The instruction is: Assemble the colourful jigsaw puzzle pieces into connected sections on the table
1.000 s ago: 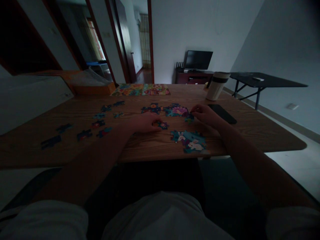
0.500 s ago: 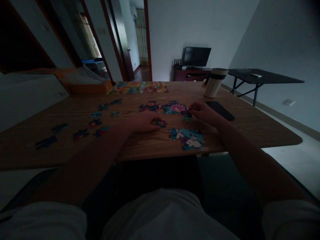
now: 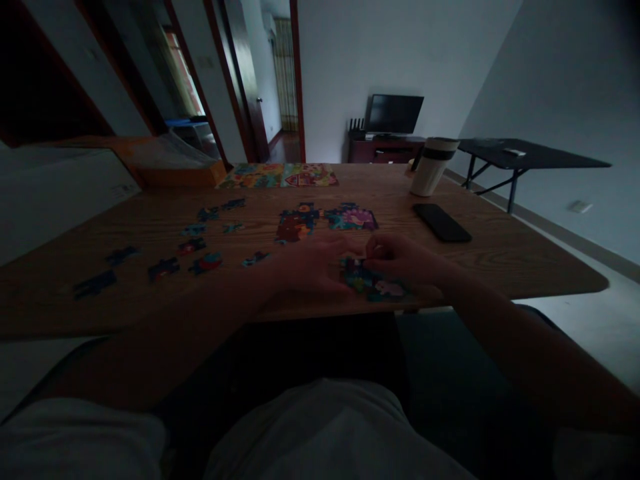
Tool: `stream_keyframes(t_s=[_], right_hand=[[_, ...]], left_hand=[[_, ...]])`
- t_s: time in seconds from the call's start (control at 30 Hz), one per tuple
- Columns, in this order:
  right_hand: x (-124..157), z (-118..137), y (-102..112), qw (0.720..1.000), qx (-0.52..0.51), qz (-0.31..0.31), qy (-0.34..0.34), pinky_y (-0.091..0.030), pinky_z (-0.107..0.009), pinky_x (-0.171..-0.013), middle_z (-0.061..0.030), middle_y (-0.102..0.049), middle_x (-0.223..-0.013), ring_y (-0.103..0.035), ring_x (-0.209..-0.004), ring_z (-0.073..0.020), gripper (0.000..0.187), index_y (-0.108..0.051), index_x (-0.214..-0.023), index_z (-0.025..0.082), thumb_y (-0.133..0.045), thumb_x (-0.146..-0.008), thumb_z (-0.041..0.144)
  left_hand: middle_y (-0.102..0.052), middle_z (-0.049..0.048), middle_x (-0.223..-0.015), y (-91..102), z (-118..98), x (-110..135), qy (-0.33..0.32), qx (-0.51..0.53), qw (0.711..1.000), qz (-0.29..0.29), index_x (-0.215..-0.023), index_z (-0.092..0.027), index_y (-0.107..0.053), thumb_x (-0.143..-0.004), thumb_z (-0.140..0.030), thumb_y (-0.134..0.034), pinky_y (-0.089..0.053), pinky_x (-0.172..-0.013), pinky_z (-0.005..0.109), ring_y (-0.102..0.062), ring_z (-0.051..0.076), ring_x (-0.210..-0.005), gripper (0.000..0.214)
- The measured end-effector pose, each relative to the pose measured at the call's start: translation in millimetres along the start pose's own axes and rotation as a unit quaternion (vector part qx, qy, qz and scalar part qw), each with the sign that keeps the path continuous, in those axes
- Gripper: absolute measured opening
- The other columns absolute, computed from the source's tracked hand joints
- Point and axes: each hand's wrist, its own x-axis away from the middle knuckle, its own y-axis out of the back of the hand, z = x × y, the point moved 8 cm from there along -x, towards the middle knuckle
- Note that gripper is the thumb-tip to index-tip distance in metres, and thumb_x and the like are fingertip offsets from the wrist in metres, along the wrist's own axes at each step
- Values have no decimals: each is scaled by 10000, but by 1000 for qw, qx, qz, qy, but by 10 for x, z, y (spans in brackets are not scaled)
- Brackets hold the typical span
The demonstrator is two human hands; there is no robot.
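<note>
My right hand [image 3: 407, 259] is closed, thumb and finger pinching a dark blue and green puzzle piece [image 3: 356, 279]. The piece lies over the left part of a joined puzzle section with white rabbits [image 3: 389, 288], near the table's front edge. My left hand [image 3: 317, 265] is just left of it, fingers stretched out and thumb apart, with the surface under its palm hidden. Beyond the hands lie two joined sections, one with a brown figure [image 3: 296, 225] and one with a pink shape [image 3: 357, 219]. Poor light blurs the fingertips.
Several loose puzzle pieces [image 3: 165, 269] are spread over the left of the wooden table [image 3: 520, 267]. A phone [image 3: 442, 222] and a tumbler [image 3: 433, 168] stand or lie at right. Colourful picture sheets [image 3: 310, 175] and an orange box [image 3: 180, 177] are at the back.
My right hand has come nearer from the pink section to the rabbit section, bringing the green piece. My left hand has shifted right and nearer; a small piece now shows left of it.
</note>
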Motion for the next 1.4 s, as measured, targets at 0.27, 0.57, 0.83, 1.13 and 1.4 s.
stream_keyframes(t_s=[0.27,0.57,0.83,1.13,1.4], right_hand=[[150,121,-81,990,137,-12,18,-438,-280,-618,-20,-651,-795,-580,-678,-146,174,-624,-932,200,-619,-933,374],[301,56,232,983,147,-103,29,-476,-280,-678,-39,-680,-902,-616,-769,-156,136,-650,-960,194,-582,-948,311],[573,226,19,968,226,-69,83,-497,-345,-796,-61,-693,-1034,-645,-925,-205,216,-676,-1086,219,-603,-968,384],[645,258,-212,940,287,-34,180,-449,-467,-1045,-94,-648,-1309,-596,-1187,-265,352,-656,-1242,233,-710,-901,304],[653,228,-197,949,255,-44,182,-460,-466,-1037,-105,-662,-1286,-606,-1185,-268,358,-669,-1236,225,-720,-891,311]], left_hand=[[-678,61,-1113,-140,-98,7,-7,-65,996,58,-1165,-202,-678,-885,-396,-744,-488,-938,310,-650,220,-1041,347],[-686,81,-1044,-109,-310,60,-92,-106,988,66,-1100,-188,-748,-898,-364,-712,-475,-977,381,-642,240,-1000,270],[-672,72,-979,-164,-323,42,-99,-130,984,67,-1133,-197,-727,-938,-413,-664,-465,-941,381,-613,220,-917,298],[-675,77,-988,-136,-357,49,-110,-143,981,70,-1103,-193,-746,-913,-456,-703,-462,-870,376,-579,250,-944,327],[-675,82,-1030,-144,-343,54,-109,-124,983,74,-1155,-198,-736,-935,-455,-682,-454,-922,392,-595,241,-953,343]])
